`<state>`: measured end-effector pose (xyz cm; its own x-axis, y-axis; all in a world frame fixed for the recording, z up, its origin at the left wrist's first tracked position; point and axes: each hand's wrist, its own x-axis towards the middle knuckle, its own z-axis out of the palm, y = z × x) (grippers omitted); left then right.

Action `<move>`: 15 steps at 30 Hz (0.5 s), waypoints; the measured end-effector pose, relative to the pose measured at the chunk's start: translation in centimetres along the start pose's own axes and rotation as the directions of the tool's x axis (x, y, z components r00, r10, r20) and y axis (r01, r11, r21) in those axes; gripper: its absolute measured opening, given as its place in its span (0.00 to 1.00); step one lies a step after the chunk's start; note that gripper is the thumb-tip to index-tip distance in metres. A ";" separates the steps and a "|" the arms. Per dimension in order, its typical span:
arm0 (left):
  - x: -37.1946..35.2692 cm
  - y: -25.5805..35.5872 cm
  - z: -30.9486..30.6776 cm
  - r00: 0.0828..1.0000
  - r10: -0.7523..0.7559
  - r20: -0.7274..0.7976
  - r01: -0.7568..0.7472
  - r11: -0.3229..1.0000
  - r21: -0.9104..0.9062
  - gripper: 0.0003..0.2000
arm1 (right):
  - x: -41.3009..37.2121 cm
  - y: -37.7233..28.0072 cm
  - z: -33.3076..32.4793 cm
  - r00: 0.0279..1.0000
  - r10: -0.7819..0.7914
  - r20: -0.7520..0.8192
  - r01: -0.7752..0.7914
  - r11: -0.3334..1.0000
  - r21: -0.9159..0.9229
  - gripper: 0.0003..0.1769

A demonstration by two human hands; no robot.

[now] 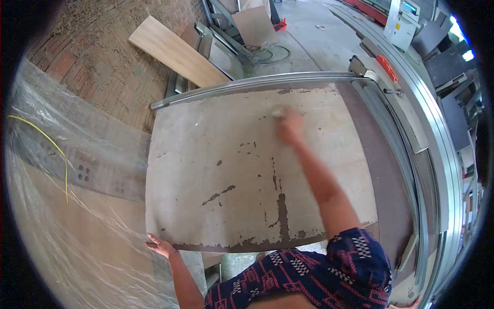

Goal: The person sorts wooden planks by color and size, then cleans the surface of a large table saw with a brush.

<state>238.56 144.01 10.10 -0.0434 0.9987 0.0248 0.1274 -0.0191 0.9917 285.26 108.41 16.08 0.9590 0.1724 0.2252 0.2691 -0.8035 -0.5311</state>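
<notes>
Pale, patchy work surface (231, 134) at centre of view, between metal rail (257, 80) at far edge and patterned garment (309, 278) at near edge. Dark brown patches scattered across, longest one near the close edge, right of centre; ragged brown margin along the close edge. Brown strip of tabletop (386, 170) visible alongside, on the right.

Right hand (291, 126) over the far half of the pale surface, arm extended, outline blurred. Grip on this side closed on a small pale object (278, 112), located at the fingertips; exact kind too blurred to identify. Left hand (162, 246) at the near left corner of the pale surface, touching the edge, fingers slightly apart. Cannot tell whether the grip on that side is pinched on the edge or merely laid against it.

To the left: wrinkled clear plastic sheeting (77, 221), with thin yellow cord (64, 154) on top. Beyond the rail: light wooden plank (177, 51) set at an angle, brick floor (98, 77) beside, loop of hose (272, 54) on grey concrete floor (309, 44). At far right: orange-red part (386, 68) near the rail's end, white machine cabinet (403, 26) farther back.
</notes>
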 end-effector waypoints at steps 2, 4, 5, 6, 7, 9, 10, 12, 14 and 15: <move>-1.0 1.9 0.3 0.999 -0.048 -0.022 0.049 0.998 0.040 0.43 | -2.4 -7.2 7.4 0.971 -0.236 0.039 0.238 0.970 -0.042 0.23; 0.4 -0.4 -0.2 0.999 -0.032 -0.021 0.032 0.999 0.001 0.43 | -4.6 -15.0 10.5 0.866 -0.435 0.248 0.346 0.878 0.331 0.20; 1.1 -1.1 -0.4 1.000 -0.022 -0.021 0.022 1.000 -0.018 0.43 | -5.1 -16.3 14.4 0.701 -0.712 -0.034 0.613 0.577 0.540 0.18; 1.0 -0.4 -0.2 0.999 -0.040 -0.021 0.039 0.999 -0.002 0.43 | -5.5 -19.1 11.9 0.766 -0.615 0.188 0.338 0.634 0.696 0.17; 0.1 0.8 0.0 0.998 -0.059 -0.022 0.060 0.998 0.014 0.42 | -6.1 -21.2 8.9 0.744 -0.519 0.422 0.022 0.650 0.760 0.16; -0.2 1.0 0.0 0.998 -0.060 -0.021 0.060 0.998 0.017 0.42 | -3.9 -20.1 8.1 0.828 -0.407 0.386 -0.082 0.593 0.801 0.16; 0.1 0.2 -0.1 0.999 -0.037 -0.017 0.038 0.999 0.002 0.42 | -2.2 -18.8 7.4 0.863 -0.344 0.369 -0.130 0.556 0.821 0.16; 0.7 -0.3 0.0 1.000 -0.026 -0.005 0.026 1.000 -0.008 0.43 | 2.8 -12.5 7.1 0.975 -0.170 0.146 -0.038 0.517 0.855 0.14; 0.4 -0.1 -0.3 0.999 -0.053 0.000 0.053 0.999 0.007 0.44 | 6.3 -6.6 0.3 0.997 0.058 0.044 -0.073 0.774 0.629 0.17; 0.1 0.4 -0.3 0.997 -0.076 0.001 0.076 0.997 0.022 0.45 | 8.8 -1.4 0.4 0.968 0.024 -0.250 0.101 0.875 0.473 0.18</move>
<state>238.30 144.09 10.50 -0.0520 0.9974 -0.0504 0.1459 0.0575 0.9876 293.34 111.29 18.47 0.9122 0.0052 0.4096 0.3744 -0.4163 -0.8286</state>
